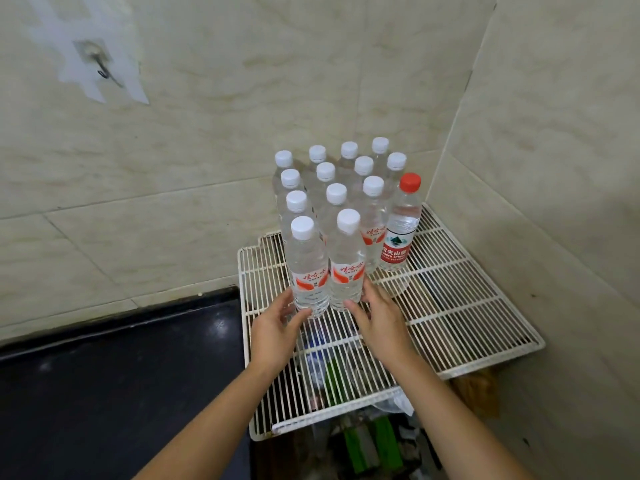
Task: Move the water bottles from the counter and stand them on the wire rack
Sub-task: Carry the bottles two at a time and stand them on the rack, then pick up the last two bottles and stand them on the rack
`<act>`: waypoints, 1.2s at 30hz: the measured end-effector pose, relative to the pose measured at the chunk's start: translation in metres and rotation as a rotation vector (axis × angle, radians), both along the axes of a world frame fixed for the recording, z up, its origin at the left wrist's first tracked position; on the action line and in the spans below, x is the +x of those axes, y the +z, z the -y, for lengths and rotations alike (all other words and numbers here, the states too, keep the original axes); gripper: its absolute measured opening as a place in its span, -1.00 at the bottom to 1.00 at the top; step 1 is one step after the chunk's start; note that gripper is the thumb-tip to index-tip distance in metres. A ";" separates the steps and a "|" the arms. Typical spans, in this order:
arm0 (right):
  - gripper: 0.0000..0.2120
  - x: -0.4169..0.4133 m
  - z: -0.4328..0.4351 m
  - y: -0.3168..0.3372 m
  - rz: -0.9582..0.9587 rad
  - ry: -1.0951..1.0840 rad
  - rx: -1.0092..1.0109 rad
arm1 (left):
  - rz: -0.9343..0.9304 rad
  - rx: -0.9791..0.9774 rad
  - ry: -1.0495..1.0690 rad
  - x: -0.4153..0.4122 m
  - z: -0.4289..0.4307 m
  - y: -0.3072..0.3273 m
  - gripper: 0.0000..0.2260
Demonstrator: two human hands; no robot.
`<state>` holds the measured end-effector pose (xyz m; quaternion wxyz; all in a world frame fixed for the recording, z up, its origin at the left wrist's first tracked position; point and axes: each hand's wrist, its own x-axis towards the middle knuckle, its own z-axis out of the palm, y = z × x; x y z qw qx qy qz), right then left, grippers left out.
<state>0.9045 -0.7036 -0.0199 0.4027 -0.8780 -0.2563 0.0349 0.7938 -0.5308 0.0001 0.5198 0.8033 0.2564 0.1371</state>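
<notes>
Upright bottles (341, 216) crowding wire rack (467, 306), hands (277, 329) touching front pair

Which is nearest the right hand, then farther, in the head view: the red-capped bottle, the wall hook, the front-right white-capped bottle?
1. Front-right white-capped clear plastic bottle, touching the right hand.
2. Red-capped clear plastic bottle, behind, right.
3. Metal wall hook, far upper left.
</notes>
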 end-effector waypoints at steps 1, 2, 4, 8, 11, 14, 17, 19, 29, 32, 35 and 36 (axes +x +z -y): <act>-0.40 0.002 -0.001 0.002 0.003 -0.007 -0.002 | -0.001 0.006 -0.011 0.001 0.000 0.002 -0.56; -0.41 0.003 -0.002 0.004 0.001 -0.005 0.000 | -0.007 0.006 -0.021 0.002 0.000 0.004 -0.57; -0.41 0.001 -0.001 0.008 -0.010 0.001 -0.005 | -0.032 0.022 -0.043 0.002 0.000 0.006 -0.55; -0.37 -0.005 0.001 0.018 -0.044 0.018 -0.017 | -0.082 0.112 -0.102 -0.003 0.003 0.017 -0.52; -0.33 -0.012 0.000 0.025 0.008 -0.016 0.003 | -0.047 0.210 -0.076 -0.013 0.008 0.033 -0.48; -0.33 -0.030 -0.005 0.039 0.158 -0.112 0.110 | -0.009 0.397 0.076 -0.040 0.004 0.047 -0.49; -0.34 -0.050 -0.020 0.058 0.347 -0.113 0.242 | -0.006 0.528 0.222 -0.084 -0.004 0.067 -0.52; -0.41 -0.063 -0.038 0.067 0.467 -0.032 0.263 | -0.002 0.623 0.307 -0.118 -0.016 0.081 -0.53; -0.67 -0.226 -0.167 0.067 0.549 0.407 0.301 | -0.040 0.870 0.681 -0.330 -0.105 0.106 -0.46; -0.66 -0.307 -0.217 0.064 0.545 0.486 0.302 | -0.080 0.876 0.767 -0.425 -0.134 0.097 -0.46; -0.64 -0.398 -0.273 0.064 0.560 0.588 0.307 | -0.162 0.891 0.832 -0.523 -0.161 0.089 -0.45; -0.63 -0.427 -0.292 0.064 0.570 0.630 0.300 | -0.200 0.901 0.854 -0.556 -0.171 0.088 -0.46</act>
